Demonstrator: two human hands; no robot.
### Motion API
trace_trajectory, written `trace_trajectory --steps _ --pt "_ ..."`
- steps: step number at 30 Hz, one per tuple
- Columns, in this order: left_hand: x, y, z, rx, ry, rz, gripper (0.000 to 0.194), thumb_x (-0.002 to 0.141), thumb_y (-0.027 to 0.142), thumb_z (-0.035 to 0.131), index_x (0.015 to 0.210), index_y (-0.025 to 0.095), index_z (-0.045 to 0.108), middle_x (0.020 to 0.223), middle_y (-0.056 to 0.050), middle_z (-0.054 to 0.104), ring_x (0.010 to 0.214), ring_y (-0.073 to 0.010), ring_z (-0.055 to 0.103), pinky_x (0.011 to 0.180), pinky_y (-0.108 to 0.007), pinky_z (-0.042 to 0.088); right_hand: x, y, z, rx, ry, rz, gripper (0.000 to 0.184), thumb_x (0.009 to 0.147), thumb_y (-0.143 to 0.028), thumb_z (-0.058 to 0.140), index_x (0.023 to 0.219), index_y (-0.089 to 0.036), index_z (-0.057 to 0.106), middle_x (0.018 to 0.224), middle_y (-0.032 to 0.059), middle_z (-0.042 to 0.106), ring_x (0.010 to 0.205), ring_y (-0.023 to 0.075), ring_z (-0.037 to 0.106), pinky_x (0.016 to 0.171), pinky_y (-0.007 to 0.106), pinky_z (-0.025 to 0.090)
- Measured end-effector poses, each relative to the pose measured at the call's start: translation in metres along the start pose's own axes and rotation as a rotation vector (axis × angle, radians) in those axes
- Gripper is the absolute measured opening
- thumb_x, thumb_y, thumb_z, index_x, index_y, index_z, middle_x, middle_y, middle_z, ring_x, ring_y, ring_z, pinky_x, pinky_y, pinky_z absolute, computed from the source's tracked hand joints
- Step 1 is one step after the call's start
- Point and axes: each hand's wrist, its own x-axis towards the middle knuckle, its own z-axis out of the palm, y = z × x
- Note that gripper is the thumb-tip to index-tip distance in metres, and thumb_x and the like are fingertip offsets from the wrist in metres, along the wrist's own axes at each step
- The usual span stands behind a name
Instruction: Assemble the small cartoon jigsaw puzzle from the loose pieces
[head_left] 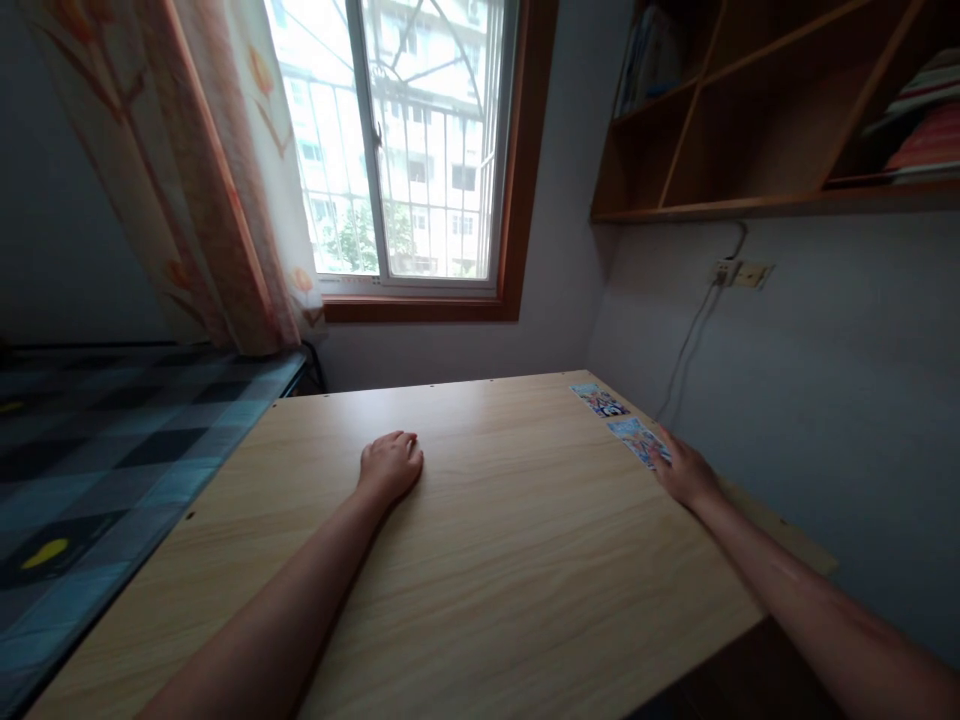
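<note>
My left hand (390,464) rests on the light wooden desk (487,540) near its middle, fingers curled under in a loose fist with nothing visible in it. Far to the right, my right hand (681,468) lies at the desk's right edge, its fingertips pressed on the nearer of two colourful picture cards (634,437). The second card (598,399) lies just beyond it, closer to the wall corner, untouched.
A bed with a checked blue-grey cover (112,450) adjoins the desk's left side. Behind the desk are a window (405,140) with a patterned curtain (202,170). A wooden shelf with books (772,100) hangs on the right wall, above a socket and cable (731,272).
</note>
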Motion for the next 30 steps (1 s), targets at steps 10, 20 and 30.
trace_trajectory --steps 10,20,30 --pt "-0.001 -0.001 -0.003 -0.008 -0.010 0.007 0.043 0.090 0.036 0.044 0.122 0.025 0.070 0.134 -0.008 0.067 0.125 -0.0283 0.058 0.104 -0.041 0.042 -0.072 -0.046 -0.024 -0.172 -0.182 0.126 0.067 0.097 -0.048 0.038 0.159 -0.023 0.031 0.161 0.0165 0.037 0.147 0.0371 0.034 0.112 0.066 0.033" --pt "-0.002 -0.003 -0.001 -0.076 0.024 -0.018 0.042 0.091 0.035 0.043 0.120 0.025 0.072 0.134 -0.008 0.067 0.126 -0.0262 0.059 0.106 -0.040 0.042 -0.070 -0.056 -0.021 -0.196 -0.267 0.281 0.068 0.098 -0.053 0.028 0.160 -0.025 0.030 0.164 0.0163 0.030 0.152 0.0385 0.025 0.111 0.072 0.026" --pt "0.002 -0.006 0.005 -0.063 0.028 -0.028 0.038 0.092 0.033 0.045 0.115 0.023 0.074 0.129 -0.008 0.070 0.123 -0.0263 0.060 0.104 -0.039 0.043 -0.051 -0.065 -0.019 -0.212 -0.358 0.416 0.068 0.100 -0.055 0.019 0.161 -0.028 0.026 0.167 0.0110 0.026 0.154 0.0342 0.018 0.116 0.066 0.020"
